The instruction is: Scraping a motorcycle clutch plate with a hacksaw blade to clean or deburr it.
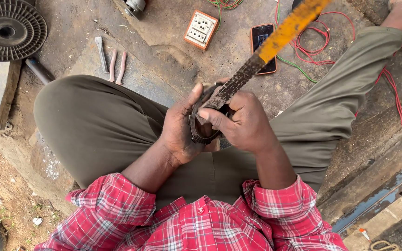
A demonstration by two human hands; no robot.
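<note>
One screen shows: a phone [263, 46] lies flat on the concrete floor [173, 69] near the top edge, right of an orange-and-white socket box [201, 29]. It is a tall rectangle with an orange-red rim and a dark, unlit screen, beside the red wires [312, 37]. No packages, labels or signs show.

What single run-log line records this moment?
left hand: holds dark curved metal part | right hand: grips orange-handled tool against it | seated, concrete floor

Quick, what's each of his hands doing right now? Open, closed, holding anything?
Left hand: closed around a dark curved metal part.
Right hand: closed on a long tool with a yellow handle, its dark end against that part.
</note>
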